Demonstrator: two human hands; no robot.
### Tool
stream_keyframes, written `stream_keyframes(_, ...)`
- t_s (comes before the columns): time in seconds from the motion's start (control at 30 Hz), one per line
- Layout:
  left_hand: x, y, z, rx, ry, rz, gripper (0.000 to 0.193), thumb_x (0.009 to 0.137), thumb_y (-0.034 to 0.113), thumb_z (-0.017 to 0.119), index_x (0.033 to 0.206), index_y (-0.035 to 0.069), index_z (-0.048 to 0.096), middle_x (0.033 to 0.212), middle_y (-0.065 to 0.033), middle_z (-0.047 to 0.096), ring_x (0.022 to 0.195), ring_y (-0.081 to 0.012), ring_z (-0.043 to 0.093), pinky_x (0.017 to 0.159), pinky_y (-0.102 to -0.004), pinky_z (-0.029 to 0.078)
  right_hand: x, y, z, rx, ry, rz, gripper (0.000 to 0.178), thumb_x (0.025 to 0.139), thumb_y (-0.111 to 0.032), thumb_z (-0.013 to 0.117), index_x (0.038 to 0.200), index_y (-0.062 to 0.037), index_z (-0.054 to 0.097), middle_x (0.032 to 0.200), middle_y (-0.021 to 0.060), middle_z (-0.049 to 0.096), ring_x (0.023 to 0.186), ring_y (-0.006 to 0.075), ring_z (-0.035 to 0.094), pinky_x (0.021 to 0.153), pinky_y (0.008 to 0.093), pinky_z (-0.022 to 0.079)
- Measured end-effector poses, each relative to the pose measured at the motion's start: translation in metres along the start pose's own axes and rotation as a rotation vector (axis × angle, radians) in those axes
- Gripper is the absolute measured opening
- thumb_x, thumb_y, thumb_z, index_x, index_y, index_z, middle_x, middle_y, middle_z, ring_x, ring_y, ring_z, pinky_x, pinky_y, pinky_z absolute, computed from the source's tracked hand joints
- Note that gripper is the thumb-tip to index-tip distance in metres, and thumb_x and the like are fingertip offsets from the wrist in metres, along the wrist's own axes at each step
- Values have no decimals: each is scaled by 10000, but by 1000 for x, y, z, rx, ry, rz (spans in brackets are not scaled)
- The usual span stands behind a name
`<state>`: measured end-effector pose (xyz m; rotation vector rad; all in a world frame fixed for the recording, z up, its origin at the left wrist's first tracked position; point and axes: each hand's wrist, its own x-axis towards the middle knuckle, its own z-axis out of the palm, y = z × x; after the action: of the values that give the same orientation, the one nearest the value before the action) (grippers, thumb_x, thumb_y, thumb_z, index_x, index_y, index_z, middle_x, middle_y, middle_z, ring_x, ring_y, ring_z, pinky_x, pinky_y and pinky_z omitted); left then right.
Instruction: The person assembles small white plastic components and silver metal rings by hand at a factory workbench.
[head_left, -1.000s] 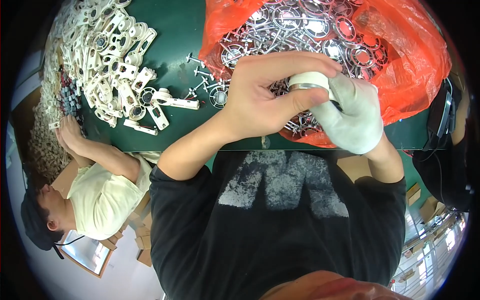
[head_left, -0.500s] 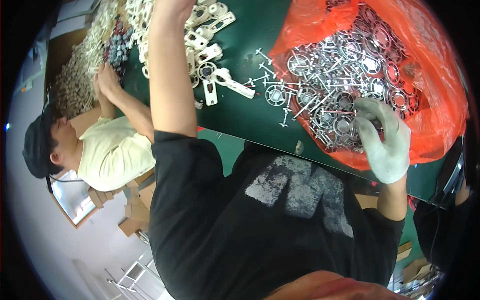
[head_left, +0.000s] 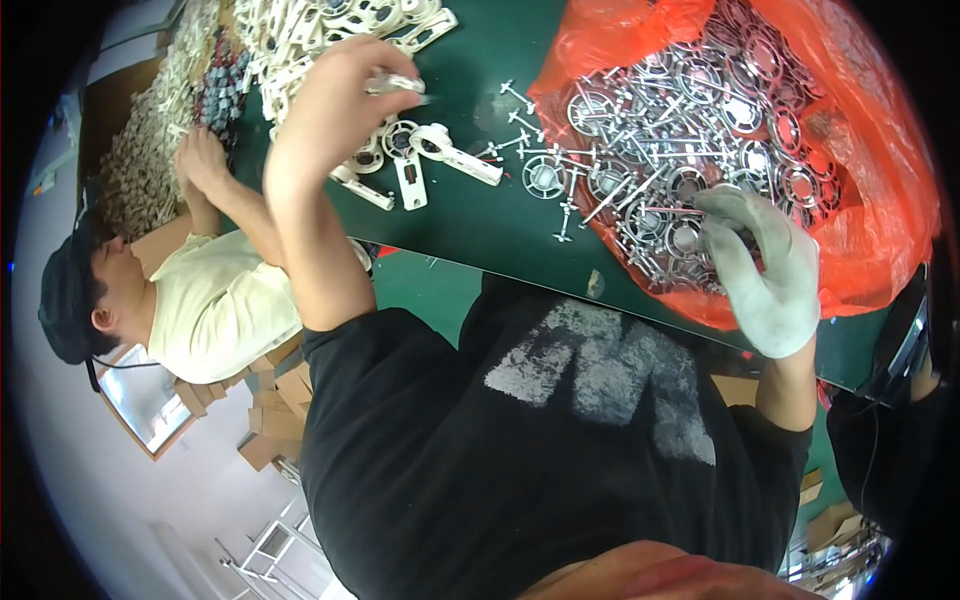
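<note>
My bare left hand [head_left: 335, 110] is closed on a cream plastic part [head_left: 398, 84], blurred and partly covered by the fingers, over the left of the table. Beneath and beyond it lie more cream plastic housings [head_left: 460, 160] with round ends and slots. My right hand [head_left: 768, 270], in a whitish glove, is at the near side of an opened red plastic bag [head_left: 880, 240]. Its thumb and fingers pinch a thin chromed piece [head_left: 672, 210], whose far end overlaps a heap of shiny wheel-shaped parts [head_left: 640, 130] in the bag.
Several loose chromed parts [head_left: 545, 176] lie on the dark green table [head_left: 450, 235] left of the bag. At the left a co-worker in a pale shirt [head_left: 220, 310] has both hands by a large pile of small cream pieces [head_left: 150, 150]. Cardboard boxes [head_left: 270, 425] stand behind.
My left hand has come back toward me from the far housing pile, now with a cream part in its fingers. The gloved right hand stays almost in place at the bag.
</note>
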<state>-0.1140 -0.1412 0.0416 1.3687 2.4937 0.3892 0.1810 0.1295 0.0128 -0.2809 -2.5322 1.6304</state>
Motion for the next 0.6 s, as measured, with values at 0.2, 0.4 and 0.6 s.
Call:
stream_keyframes(0.2,-1,55,-16,-664,211,-58,156,885,33,755,1006,22,658,864,12,666,791,-83,615,718,-232,514,5,2,-3,25,-103,-48,212,915,-85,679,1110,-3,686,917,122,732,794,217,723,722,314,558)
stream_keyframes(0.4,43,146,46,-407,320,485,309,680,-29,844,929,8,666,951,-80,649,801,-209,645,711,-298,533,10,4,-11,364,-307,182,370,1035,-248,451,1198,30,633,947,116,712,835,205,700,735,309,547)
stream_keyframes(0.6,49,178,107,-406,534,732,378,641,120,841,975,98,664,1005,-34,624,847,-224,644,664,-326,526,4,36,-10,734,113,254,421,1088,-312,440,1218,55,600,1012,107,668,904,186,666,812,266,503)
